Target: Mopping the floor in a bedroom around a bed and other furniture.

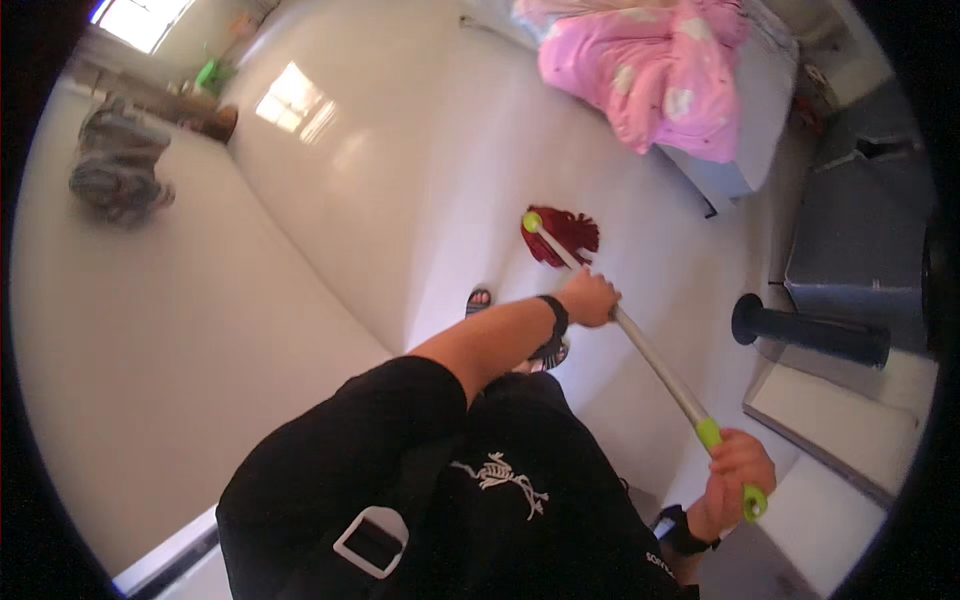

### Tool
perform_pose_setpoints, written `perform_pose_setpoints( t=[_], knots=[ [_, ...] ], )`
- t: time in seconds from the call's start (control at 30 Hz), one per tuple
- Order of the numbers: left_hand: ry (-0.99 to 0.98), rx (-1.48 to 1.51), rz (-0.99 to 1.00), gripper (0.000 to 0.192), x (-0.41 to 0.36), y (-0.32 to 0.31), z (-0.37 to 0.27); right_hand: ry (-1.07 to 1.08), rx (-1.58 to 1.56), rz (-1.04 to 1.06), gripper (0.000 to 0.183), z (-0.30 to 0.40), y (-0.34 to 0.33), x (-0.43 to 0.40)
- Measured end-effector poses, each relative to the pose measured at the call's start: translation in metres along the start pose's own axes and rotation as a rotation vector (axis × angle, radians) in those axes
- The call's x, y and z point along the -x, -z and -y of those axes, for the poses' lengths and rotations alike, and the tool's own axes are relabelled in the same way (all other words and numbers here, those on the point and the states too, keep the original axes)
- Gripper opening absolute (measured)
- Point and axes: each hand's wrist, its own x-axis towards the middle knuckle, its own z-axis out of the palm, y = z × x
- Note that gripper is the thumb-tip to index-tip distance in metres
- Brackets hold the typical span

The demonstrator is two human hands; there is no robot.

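A mop with a dark red fabric head (568,231) lies across the front of me, its head resting on the pale floor. Its lime-green joint ball (532,221) sits at the left side of the red strands. My left hand (590,297) is wrapped around the middle of the metal pole (660,365). Further up, my right hand (739,476) closes over the green grip, and the looped green end (754,503) sticks out beyond it. Dark bands are on both wrists. My feet in striped slide sandals (478,301) stand close to the mop head.
A bed with a pink patterned quilt (645,75) stands ahead, its grey corner (720,169) jutting over the floor. On the right are a dark grey box-like piece (862,225), a black cylindrical object (821,335) and a white-topped unit (832,420). Grey fabric (120,165) is at the left.
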Motion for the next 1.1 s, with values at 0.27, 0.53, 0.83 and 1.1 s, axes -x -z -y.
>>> perform_pose_setpoints(
  t=[0.27,0.53,0.83,1.1],
  knots=[
    [0.715,0.296,-0.2,0.024,0.126,-0.014,0.211,-0.22,-0.21,0.314,0.006,-0.111,-0.178,-0.076],
    [0.955,0.312,-0.248,0.041,0.297,-0.034,0.372,-0.031,-0.145,0.958,0.01,-0.112,-0.354,-0.134],
    [0.987,0.31,-0.413,0.039,0.303,-0.037,0.272,0.123,-0.191,1.05,0.007,-0.081,-0.313,-0.135],
    [0.697,0.262,-0.333,0.027,0.21,-0.047,0.127,0.11,-0.118,1.009,0.01,-0.047,-0.154,-0.089]
  ],
)
